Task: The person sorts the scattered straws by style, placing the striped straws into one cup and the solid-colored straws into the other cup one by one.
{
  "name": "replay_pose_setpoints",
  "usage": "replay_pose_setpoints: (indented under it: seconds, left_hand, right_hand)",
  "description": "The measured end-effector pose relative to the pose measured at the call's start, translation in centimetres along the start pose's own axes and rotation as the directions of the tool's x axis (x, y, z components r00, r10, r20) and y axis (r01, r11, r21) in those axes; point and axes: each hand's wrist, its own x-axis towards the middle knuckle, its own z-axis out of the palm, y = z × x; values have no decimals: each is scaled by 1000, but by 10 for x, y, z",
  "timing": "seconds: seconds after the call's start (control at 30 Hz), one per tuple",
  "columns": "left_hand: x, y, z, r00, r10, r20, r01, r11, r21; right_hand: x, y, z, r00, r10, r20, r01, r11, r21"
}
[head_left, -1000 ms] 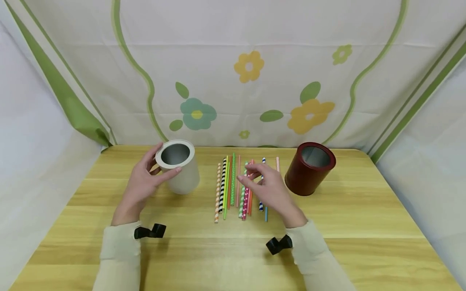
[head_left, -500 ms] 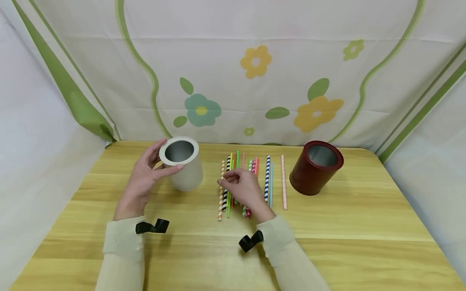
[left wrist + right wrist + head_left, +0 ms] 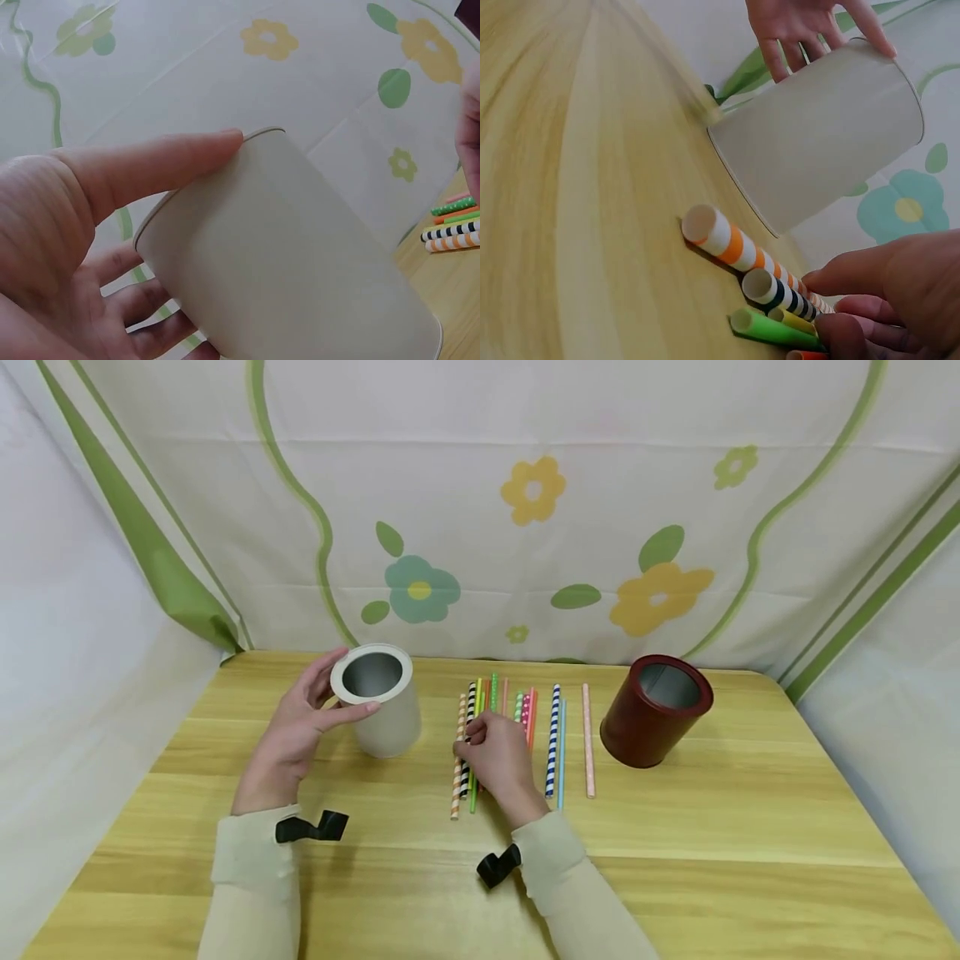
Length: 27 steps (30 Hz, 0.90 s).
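My left hand point(image 3: 296, 718) holds the white can point(image 3: 392, 727) near its top, thumb across the front of the rim and fingers around the far side. The can stands upright, its grey inside visible from above. My right hand point(image 3: 498, 760) is down at the left end of a row of paper straws, its thumb and fingers closing on the orange-and-white striped straw point(image 3: 739, 247). That straw lies flat on the table. Beside it are a black-and-white striped straw point(image 3: 761, 289) and a green straw point(image 3: 761, 326). The hand hides the middle of several straws.
A dark red can point(image 3: 637, 727) stands upright at the right. A blue-striped straw point(image 3: 553, 743), a light blue straw point(image 3: 563, 752) and a pale pink straw point(image 3: 588, 739) lie apart from the bunch. A flowered curtain point(image 3: 480, 527) hangs behind the wooden table point(image 3: 405, 893).
My right hand has moved left across the straws and come down onto the orange-and-white striped one. My left hand stays on the white can. The head view has shifted slightly.
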Motion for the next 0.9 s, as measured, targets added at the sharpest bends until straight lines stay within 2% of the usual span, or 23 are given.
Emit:
replay_pose_setpoints:
  seconds: [0.2,0.6,0.9]
  left_hand:
    - [0,1,-2,1000,-18,14,19,999,-37]
    - [-4,4,-3,999,-50,-7,50,999,4]
    - [-3,4,-1,999,-52,0,52,999,-4]
  right_hand:
    - [0,-2,0,1000,-12,7,13,999,-47]
    - [-5,-4,5,999,-36,14,38,990,-133]
    - [-6,-7,5,998,-63,0,62,978,-197]
